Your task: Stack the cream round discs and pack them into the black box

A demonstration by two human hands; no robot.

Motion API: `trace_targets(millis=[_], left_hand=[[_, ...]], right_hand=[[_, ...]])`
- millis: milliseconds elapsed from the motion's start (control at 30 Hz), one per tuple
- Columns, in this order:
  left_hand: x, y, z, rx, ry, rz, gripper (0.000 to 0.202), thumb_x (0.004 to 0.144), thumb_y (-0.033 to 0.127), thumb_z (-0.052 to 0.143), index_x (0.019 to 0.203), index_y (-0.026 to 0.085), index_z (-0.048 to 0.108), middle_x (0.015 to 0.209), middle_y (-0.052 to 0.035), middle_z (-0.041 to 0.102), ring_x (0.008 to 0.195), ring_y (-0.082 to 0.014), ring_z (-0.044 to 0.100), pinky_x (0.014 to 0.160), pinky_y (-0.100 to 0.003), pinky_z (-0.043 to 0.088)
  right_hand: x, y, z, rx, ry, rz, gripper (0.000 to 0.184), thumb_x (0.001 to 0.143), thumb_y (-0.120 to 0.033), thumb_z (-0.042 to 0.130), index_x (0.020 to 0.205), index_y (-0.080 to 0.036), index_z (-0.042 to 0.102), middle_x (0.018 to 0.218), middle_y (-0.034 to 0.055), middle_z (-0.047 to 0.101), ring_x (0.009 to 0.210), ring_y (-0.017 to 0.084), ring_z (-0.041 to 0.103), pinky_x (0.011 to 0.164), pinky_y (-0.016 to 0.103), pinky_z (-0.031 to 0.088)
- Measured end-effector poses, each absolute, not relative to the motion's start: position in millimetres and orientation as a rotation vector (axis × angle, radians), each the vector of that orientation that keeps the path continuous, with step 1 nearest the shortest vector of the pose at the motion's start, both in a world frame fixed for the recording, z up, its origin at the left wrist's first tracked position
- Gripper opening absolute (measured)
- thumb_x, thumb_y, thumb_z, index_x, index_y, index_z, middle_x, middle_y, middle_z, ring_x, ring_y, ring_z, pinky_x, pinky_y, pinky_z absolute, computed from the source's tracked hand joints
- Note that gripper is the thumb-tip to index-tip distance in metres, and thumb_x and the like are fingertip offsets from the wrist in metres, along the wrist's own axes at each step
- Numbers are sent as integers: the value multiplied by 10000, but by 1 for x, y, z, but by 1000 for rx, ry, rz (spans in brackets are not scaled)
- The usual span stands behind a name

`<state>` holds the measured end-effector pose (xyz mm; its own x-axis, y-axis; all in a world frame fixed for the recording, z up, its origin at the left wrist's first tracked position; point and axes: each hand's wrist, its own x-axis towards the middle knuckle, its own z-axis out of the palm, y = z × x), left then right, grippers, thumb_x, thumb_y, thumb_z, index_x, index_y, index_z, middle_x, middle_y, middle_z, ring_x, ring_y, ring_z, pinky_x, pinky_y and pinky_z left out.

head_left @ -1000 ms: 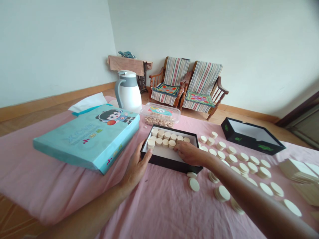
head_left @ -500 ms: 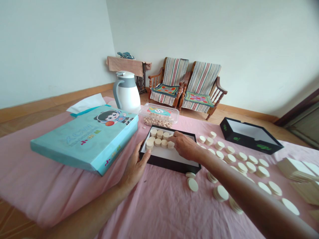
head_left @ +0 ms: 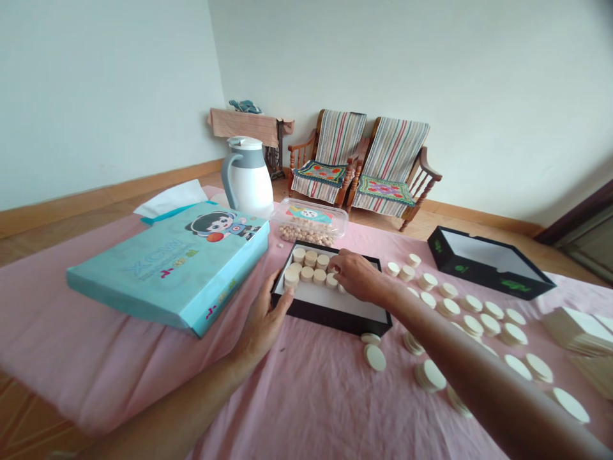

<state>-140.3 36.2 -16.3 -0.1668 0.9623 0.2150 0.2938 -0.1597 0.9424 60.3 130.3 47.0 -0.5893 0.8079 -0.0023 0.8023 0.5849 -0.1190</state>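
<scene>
The left hand (head_left: 262,321) holds the left end of the black box (head_left: 330,314) on the pink-covered table (head_left: 287,409) — thumb at the rim. The right hand (head_left: 358,276) reaches inside, bunched by the pale discs (head_left: 306,275) in rows — whether it pinches one cannot be told.

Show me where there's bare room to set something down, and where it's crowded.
Free: pink cloth between left forearm and right forearm, this side of the black box; cloth between blue carton and left forearm; inside the box, a strip on the near side of its disc rows. Crowded: the right side, with loose discs, a pale stack and a black tray.
</scene>
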Motion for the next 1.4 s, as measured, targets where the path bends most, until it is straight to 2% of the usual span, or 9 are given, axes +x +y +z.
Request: trace_targets(millis=[200, 400, 567, 700, 900, 1033, 1133, 1267, 1400], left_hand=[[-139, 36, -14, 1443, 1473, 1348, 515, 883, 455, 497, 1333, 213, 435, 1383, -72, 504, 1292, -241, 447, 1081, -382, 345], [-139, 35, -11, 1454, 1457, 1342, 522, 880, 453, 495, 1334, 201, 436, 1367, -79, 517, 1280, -237, 458, 1078, -380, 347], [-140, 35, -11, 1464, 1460, 1349, 519, 878, 453, 495, 1328, 200, 444, 1365, -80, 518, 1285, -245, 452, 1074, -388, 351], [-140, 35, -11, 1465, 1486, 1347, 520, 878, 459, 496, 1328, 204, 442, 1360, -74, 523, 1292, -247, 443, 1074, -379, 348], [-139, 35, -12, 1468, 1468, 1362, 505, 882, 448, 494, 1322, 204, 448, 1355, -76, 526, 1287, -248, 448, 1080, -392, 341], [-139, 36, -12, 1455, 1474, 1350, 523, 874, 454, 499, 1328, 199, 447, 1359, -86, 523, 1282, -254, 454, 1077, -402, 346], [-140, 36, -12, 1452, 1471, 1349, 522, 872, 459, 500, 1323, 202, 449, 1357, -82, 526, 1277, -249, 461, 1075, -396, 350], [-139, 36, -13, 1447, 1462, 1357, 524, 875, 462, 501, 1327, 203, 448, 1354, -78, 531, 1267, -246, 472, 1067, -382, 359], [-139, 36, -14, 1460, 1450, 1370, 508, 880, 454, 504, 1320, 204, 456, 1347, -76, 536, 1263, -244, 473, 1068, -385, 355]], right_hand=[[64, 114, 62, -1657, -2774, 78, 186, 836, -191, 477, 894, -141, 646, 911, 121, 666, 827, 223, 635, 645, 277, 406], [58, 101, 50, -1765, -2776, 136, 287, 828, -367, 551, 896, -108, 655, 988, 182, 672, 943, 300, 635, 727, 332, 451], [59, 106, 37, -1775, -2783, 179, 222, 813, -261, 561, 951, -101, 633, 1014, 172, 662, 956, 272, 630, 755, 311, 459], [61, 104, 38, -1786, -2769, 150, 174, 845, -173, 481, 920, -116, 626, 962, 156, 661, 946, 256, 630, 753, 301, 457], [59, 94, 49, -1838, -2733, 9, 282, 810, -22, 415, 1020, -96, 588, 992, 184, 622, 890, 277, 638, 664, 317, 450], [67, 96, 53, -1663, -2863, 134, 192, 778, -105, 535, 961, -104, 592, 1000, 165, 620, 963, 263, 594, 773, 311, 432], [75, 102, 49, -1540, -2862, 208, 230, 753, -142, 557, 980, -108, 577, 1027, 147, 612, 984, 240, 560, 828, 302, 403], [79, 106, 41, -1472, -2852, 291, 275, 695, -132, 578, 970, -119, 568, 1001, 122, 598, 959, 219, 537, 788, 279, 387], [78, 110, 34, -1475, -2874, 331, 221, 699, -130, 558, 920, -125, 563, 972, 115, 586, 902, 205, 531, 745, 272, 377]])
